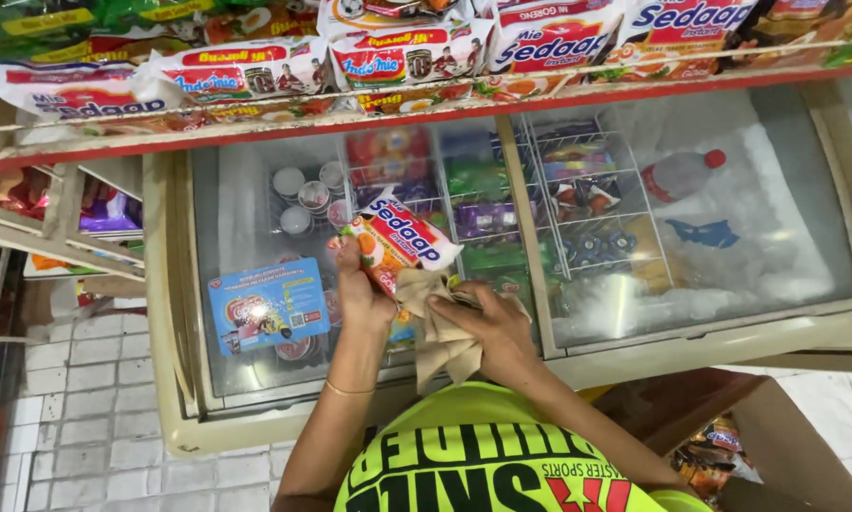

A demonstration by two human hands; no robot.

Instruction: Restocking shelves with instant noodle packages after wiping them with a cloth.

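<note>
L hand was clamped on a noodle pack, R hand bunched a beige cloth against its lower end; both sat over the freezer lid. I judged the risks: pinch grip low on the pack, so a hard wipe could twist it out & drop it on the glass; cloth tail hung loose. Shelf edge w/ more packs sat close above, so little room up. Carton crowded the R elbow; L side was more open.
</note>
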